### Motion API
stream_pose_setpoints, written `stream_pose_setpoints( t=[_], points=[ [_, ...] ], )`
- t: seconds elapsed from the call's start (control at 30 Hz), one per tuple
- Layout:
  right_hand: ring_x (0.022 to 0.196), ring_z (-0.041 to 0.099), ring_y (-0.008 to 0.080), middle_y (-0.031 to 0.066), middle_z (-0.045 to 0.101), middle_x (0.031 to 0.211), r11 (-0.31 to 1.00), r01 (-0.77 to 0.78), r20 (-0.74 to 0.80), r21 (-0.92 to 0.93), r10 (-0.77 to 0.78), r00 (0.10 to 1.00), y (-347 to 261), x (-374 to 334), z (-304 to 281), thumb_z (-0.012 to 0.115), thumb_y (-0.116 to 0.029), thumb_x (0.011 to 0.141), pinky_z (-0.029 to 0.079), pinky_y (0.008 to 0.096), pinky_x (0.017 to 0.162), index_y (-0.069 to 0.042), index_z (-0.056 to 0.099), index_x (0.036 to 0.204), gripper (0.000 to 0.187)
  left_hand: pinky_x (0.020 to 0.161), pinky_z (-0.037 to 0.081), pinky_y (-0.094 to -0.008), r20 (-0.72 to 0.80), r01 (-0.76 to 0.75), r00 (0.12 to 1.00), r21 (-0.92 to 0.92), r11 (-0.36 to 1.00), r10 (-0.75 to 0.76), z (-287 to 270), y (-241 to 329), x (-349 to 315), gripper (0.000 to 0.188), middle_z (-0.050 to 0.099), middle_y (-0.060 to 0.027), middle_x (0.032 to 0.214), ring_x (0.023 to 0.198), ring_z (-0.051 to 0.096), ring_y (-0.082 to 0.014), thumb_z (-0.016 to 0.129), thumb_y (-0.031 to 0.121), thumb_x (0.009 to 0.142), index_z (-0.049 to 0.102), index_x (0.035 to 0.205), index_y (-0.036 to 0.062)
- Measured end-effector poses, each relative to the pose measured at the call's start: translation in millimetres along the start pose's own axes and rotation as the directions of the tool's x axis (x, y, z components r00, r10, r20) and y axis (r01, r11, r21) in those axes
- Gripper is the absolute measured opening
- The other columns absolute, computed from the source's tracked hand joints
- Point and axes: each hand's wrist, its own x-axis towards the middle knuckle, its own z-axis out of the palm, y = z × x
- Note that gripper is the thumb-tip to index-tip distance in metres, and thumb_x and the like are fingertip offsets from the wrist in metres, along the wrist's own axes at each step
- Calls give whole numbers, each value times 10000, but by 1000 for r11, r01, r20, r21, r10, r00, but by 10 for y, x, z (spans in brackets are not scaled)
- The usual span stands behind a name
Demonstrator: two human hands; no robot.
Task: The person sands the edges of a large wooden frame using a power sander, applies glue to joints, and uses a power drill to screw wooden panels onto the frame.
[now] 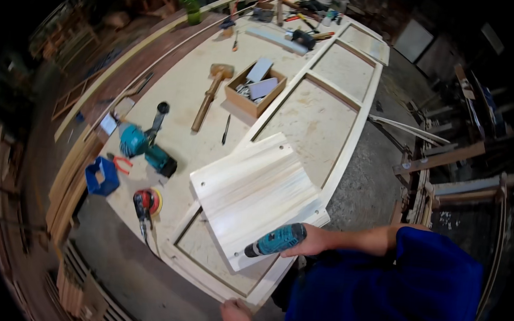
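In my right hand (312, 242) is a teal and black cordless drill (278, 238), my fingers wrapped round its grip. It points left, its front end over a corner hole of a pale wooden board (255, 190). The board has a hole near each visible corner and lies askew across a long wooden frame (342, 148) with crossbars. I cannot tell whether the drill's tip is in the hole. My left hand (237, 315) is curled at the near end of the frame, its fingers closed on the edge.
Left of the board lie a teal power tool (144, 146), a red sander (145, 203), a blue container (101, 176) and red-handled pliers (123, 164). Farther back are a mallet (213, 92), a pen (226, 128) and a wooden box (256, 92) with hardware. Timber racks (442, 155) stand right.
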Motion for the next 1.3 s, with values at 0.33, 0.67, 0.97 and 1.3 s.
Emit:
stream_pose_setpoints(
  t=[0.33,0.67,0.97,1.3],
  points=[
    [821,664,111,55,728,983,984,-176,-17,4,176,984,17,-266,-597,835,-244,834,560,281,753,-23,672,1192,451,770,551,-505,206,-50,978,262,964,-6,-24,127,182,164,699,-198,878,858,694,-389,641,223,864,686,872,66],
    [877,672,108,49,739,1013,992,59,-64,108,-53,997,-37,-410,-2025,826,-117,822,553,281,803,-24,670,1214,432,811,557,-471,239,247,892,455,856,-385,-10,323,193,208,710,-222,952,942,689,-400,679,191,836,687,951,18],
    [638,621,79,1,691,829,960,90,-336,264,4,942,153,-569,-2779,773,-44,832,526,253,592,-26,692,1048,232,823,515,-478,-168,14,986,90,996,2,-339,1696,1000,120,623,-222,910,903,625,-394,610,-11,827,642,937,-46],
    [782,660,85,31,733,962,935,108,-241,338,-25,970,372,-402,-4030,801,-71,841,562,269,711,-7,679,1193,378,707,505,-316,-220,-563,822,-459,687,526,-92,5656,2019,82,621,-119,838,737,602,-196,658,29,884,661,952,-15]
  ],
)
